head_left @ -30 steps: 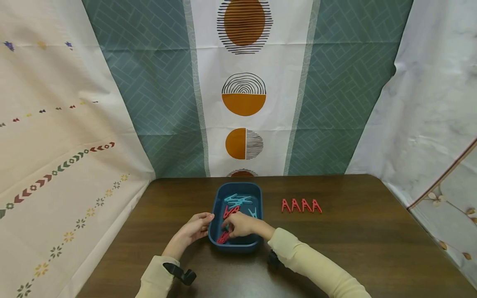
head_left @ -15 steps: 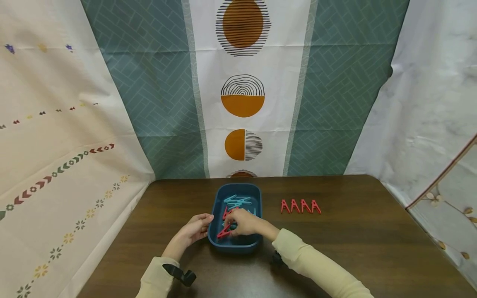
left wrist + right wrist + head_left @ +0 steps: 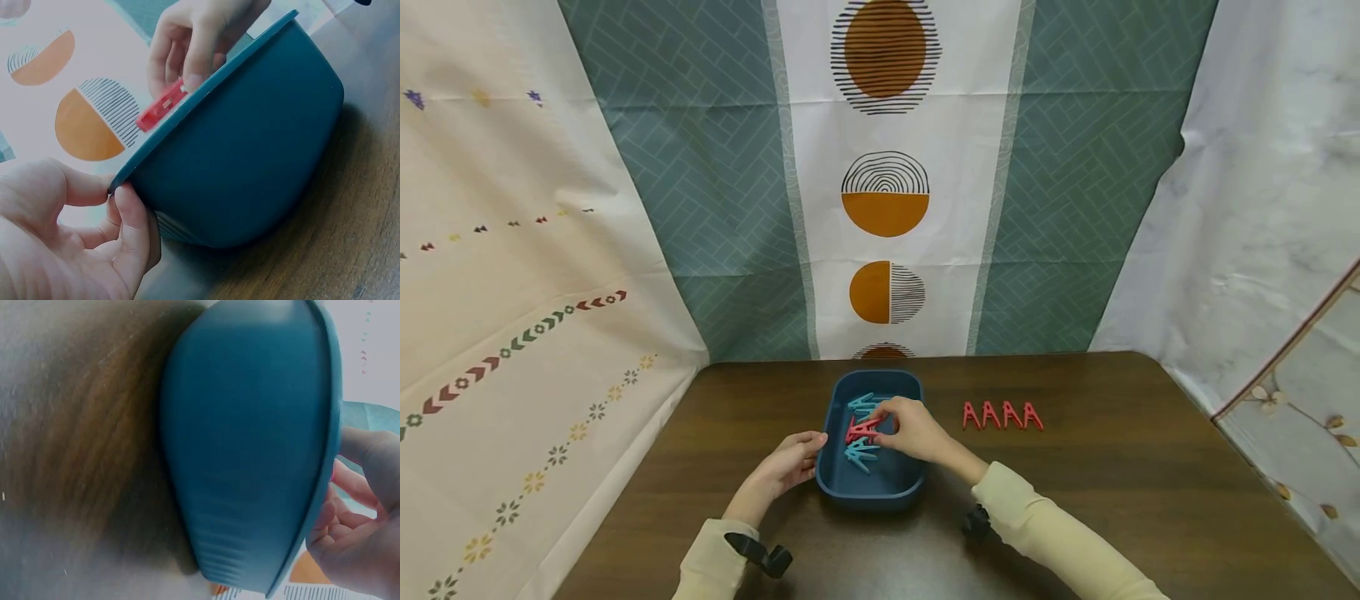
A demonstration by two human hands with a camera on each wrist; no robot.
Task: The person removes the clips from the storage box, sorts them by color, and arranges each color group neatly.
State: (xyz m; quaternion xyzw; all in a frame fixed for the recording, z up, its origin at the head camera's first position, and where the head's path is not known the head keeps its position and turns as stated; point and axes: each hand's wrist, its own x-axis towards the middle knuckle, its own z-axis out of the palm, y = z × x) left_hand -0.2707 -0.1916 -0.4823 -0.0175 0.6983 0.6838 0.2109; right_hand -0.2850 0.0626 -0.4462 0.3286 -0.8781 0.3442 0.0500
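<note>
A dark blue plastic bin (image 3: pixel 872 502) stands on the table with red and light blue clothespins in it. My left hand (image 3: pixel 793 463) pinches the bin's left rim between thumb and fingers, which the left wrist view shows closely. Over the bin, my right hand (image 3: pixel 914 430) pinches a red clothespin (image 3: pixel 161 107) by one end; it rises above the rim in the left wrist view. Below it lie light blue clothespins (image 3: pixel 859 457), with more light blue ones (image 3: pixel 861 402) toward the back. In the right wrist view the bin wall hides what the right fingers hold.
To the bin's right, several red clothespins (image 3: pixel 1002 415) lie in a row on the dark wooden table (image 3: pixel 1097 483). Patterned cloth (image 3: pixel 722 192) hangs behind the table and along both sides.
My right hand has lifted a red clothespin from the front of the bin and moved it up and toward the back. The left hand keeps its grip on the rim.
</note>
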